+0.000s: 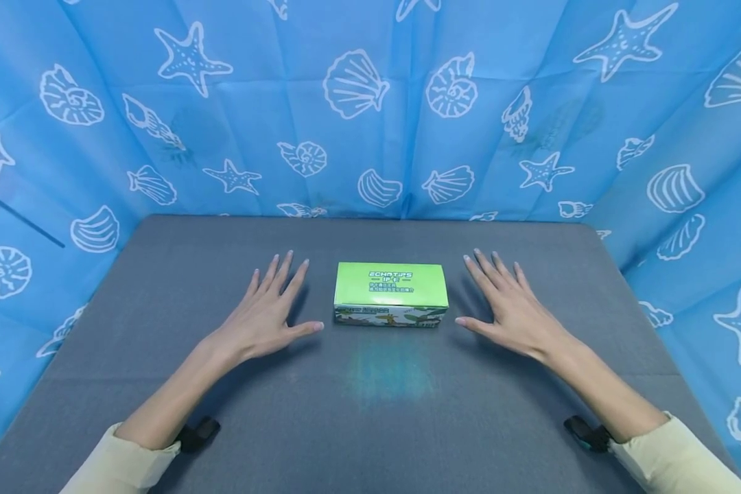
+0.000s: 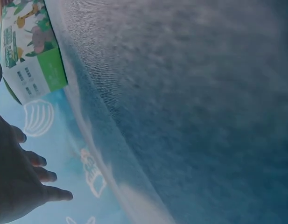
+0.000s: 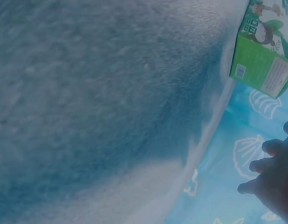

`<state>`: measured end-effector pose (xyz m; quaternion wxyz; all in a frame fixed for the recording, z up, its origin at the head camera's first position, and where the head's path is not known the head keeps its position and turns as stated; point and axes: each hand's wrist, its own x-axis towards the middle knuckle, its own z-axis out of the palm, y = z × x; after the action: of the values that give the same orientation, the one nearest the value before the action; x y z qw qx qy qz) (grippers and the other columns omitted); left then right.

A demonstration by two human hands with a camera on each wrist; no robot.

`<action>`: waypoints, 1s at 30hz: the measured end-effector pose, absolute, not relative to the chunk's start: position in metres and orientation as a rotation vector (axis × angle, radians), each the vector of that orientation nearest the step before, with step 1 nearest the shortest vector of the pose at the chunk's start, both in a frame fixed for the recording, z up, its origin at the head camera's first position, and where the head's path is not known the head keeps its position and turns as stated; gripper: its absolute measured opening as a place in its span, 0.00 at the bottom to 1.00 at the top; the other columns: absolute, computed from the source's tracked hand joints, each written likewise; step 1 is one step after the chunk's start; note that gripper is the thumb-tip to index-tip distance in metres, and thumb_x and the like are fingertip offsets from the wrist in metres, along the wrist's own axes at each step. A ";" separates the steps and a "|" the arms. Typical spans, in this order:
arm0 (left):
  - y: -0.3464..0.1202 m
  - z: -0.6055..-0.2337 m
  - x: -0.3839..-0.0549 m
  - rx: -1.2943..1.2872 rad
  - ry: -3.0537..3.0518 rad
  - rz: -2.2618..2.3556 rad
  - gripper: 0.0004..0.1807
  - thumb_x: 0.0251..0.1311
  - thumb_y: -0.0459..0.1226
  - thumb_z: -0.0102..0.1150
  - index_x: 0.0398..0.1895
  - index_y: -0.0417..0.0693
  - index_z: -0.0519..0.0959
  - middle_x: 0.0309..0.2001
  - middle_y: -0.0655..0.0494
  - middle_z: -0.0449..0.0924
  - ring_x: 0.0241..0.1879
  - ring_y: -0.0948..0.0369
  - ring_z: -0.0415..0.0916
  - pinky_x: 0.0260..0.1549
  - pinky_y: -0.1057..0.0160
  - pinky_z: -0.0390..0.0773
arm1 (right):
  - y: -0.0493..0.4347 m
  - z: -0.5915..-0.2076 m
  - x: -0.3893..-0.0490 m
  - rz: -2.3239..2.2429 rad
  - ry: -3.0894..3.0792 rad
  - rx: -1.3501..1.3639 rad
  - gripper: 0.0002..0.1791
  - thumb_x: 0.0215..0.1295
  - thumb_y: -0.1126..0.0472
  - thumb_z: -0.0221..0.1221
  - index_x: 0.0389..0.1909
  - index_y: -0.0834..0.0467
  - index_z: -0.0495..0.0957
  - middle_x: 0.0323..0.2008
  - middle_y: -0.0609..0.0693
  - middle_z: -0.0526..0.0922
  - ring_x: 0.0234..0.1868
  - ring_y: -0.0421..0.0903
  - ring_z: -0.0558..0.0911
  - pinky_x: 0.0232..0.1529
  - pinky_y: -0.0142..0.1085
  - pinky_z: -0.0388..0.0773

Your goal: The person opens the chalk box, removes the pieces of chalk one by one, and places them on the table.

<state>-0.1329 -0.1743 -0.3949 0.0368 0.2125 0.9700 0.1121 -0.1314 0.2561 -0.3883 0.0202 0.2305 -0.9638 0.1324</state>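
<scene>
Flanking a green box (image 1: 391, 295) on the gray worktop (image 1: 370, 439) with left hand (image 1: 265, 312) and right hand (image 1: 515, 309), just apart from it, fingers (image 1: 296, 278) spread wide. Losing part of it at the edge of both wrist views; finding a barcode (image 3: 240, 71) only from the right, a giraffe (image 2: 27, 17) clearest from the left. Reading "ECHOTIPS" on its lid (image 1: 392, 276) from the head, with smaller characters too blurred.

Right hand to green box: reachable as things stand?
Probably yes. The right hand holds nothing and is beside the green box's right end, with no object visible between them. The left hand is off the opposite end, out of the way.
</scene>
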 end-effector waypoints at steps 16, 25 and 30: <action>-0.147 -0.396 -0.146 0.737 2.917 0.474 0.57 0.58 0.76 0.41 0.80 0.60 0.32 0.80 0.48 0.26 0.78 0.48 0.25 0.72 0.36 0.43 | 0.228 -0.379 -0.141 0.609 -2.919 0.927 0.53 0.64 0.37 0.61 0.81 0.48 0.42 0.79 0.53 0.48 0.78 0.58 0.48 0.73 0.61 0.47; -0.131 -0.396 -0.157 0.725 2.815 0.642 0.57 0.59 0.72 0.48 0.80 0.62 0.31 0.80 0.52 0.28 0.78 0.48 0.33 0.70 0.37 0.53 | 0.214 -0.375 -0.153 0.837 -3.022 0.904 0.50 0.65 0.36 0.60 0.80 0.48 0.45 0.77 0.57 0.53 0.76 0.58 0.55 0.70 0.62 0.56; -0.127 -0.396 -0.160 0.734 2.761 0.709 0.58 0.57 0.73 0.48 0.79 0.65 0.28 0.80 0.57 0.28 0.78 0.52 0.38 0.71 0.43 0.55 | 0.211 -0.376 -0.157 0.857 -3.045 0.897 0.52 0.64 0.35 0.60 0.80 0.49 0.45 0.76 0.59 0.55 0.75 0.59 0.56 0.70 0.61 0.57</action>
<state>-0.1600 -0.1270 -0.3961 0.0988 0.2480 0.9334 0.2398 -0.1570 0.2111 -0.3763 -0.0734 0.2722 -0.9236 0.2599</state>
